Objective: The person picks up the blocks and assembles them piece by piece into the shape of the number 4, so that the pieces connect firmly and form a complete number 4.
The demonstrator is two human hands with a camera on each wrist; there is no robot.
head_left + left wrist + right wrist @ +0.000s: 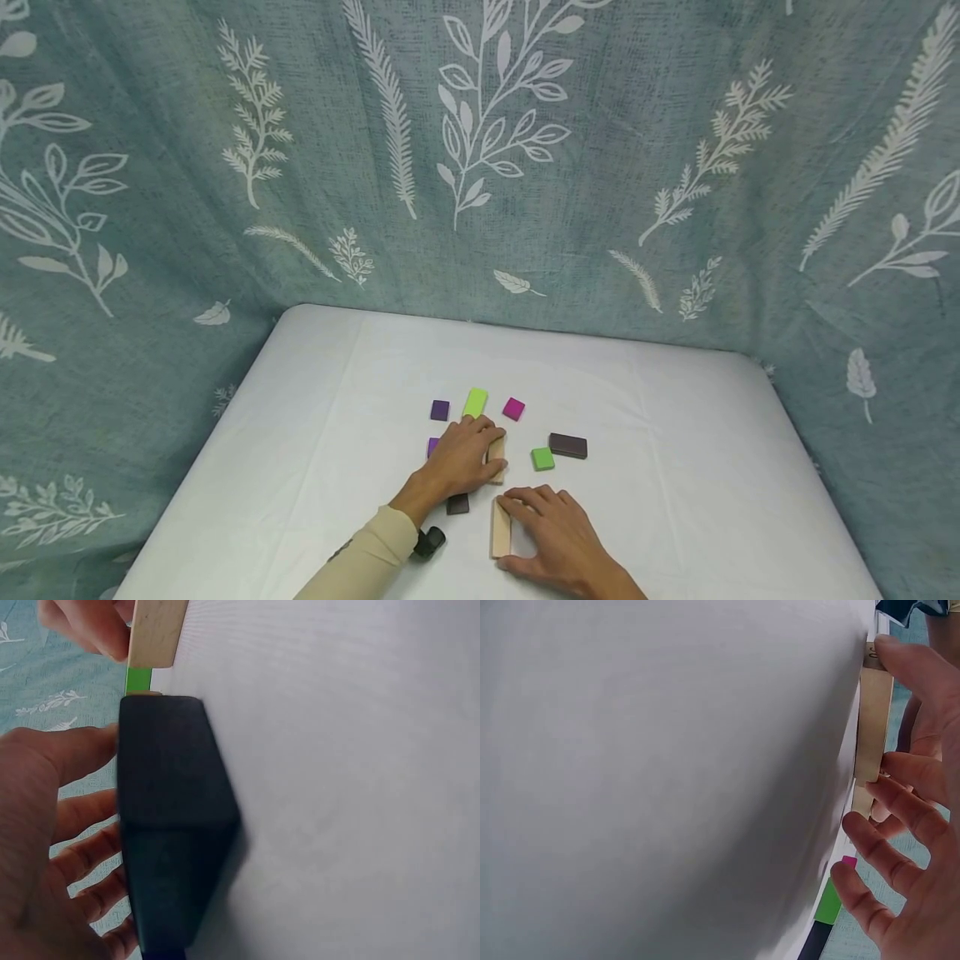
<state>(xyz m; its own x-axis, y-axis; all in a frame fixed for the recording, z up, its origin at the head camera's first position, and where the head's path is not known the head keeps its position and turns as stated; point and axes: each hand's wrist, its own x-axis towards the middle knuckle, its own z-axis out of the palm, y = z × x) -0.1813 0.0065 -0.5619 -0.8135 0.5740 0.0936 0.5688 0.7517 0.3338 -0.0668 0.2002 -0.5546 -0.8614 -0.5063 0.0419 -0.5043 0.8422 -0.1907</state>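
Near wooden block point(501, 533) and far wooden block point(496, 472) are placed one behind the other over the white table point(675, 483), a gap being left between them. The near one is spanned end to end by the right hand point(553, 537), thumb on one end and fingertips on the other, with the remaining fingers spread. The far one is held by the left hand point(459, 458), thumb and forefinger set toward its two ends; the fingertips are hidden in the left wrist view. Whether either block is lifted cannot be told. A skewed turn could be caused by uneven pressure, since the right-hand hold appears to be kept at the ends only. If both hands are brought together, fingers could be knocked against one another, as little room is left. The lime block point(475, 403), just beyond the left knuckles, could be nudged by a forward push, and the purple block point(432, 447), partly covered by that hand, could be dragged unseen. The small dark block point(457, 504) could be swept aside by the left wrist, or by the black device point(430, 542) beside it, if the forearm is drawn back low.
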